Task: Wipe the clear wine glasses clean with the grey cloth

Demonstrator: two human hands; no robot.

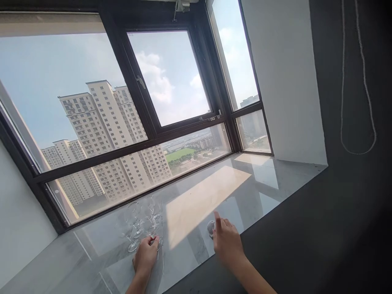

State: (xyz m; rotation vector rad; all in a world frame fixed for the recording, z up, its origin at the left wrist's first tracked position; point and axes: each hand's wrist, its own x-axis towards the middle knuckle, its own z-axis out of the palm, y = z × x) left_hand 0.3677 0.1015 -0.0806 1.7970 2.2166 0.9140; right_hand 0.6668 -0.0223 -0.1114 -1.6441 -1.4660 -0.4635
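Note:
Several clear stemmed glasses (pixel 134 228) stand close together on the glossy windowsill (pixel 183 261), their outlines faint against the light. My left hand (pixel 146 254) is at the near side of this group, thumb and fingers pinched on the foot of one wine glass (pixel 159 242). To the right, my right hand (pixel 227 241) is above the sill near its front edge. Its fingers are curled around a small crumpled whitish cloth (pixel 210 228), with the index finger pointing up. Most of the cloth is hidden by the hand.
Dark-framed windows (pixel 183 136) run behind the sill, with a handle (pixel 141 81) on the middle pane. A white wall (pixel 284 81) borders the right end. A looped cord (pixel 358 153) hangs at far right. Sunlight and reflections streak the sill.

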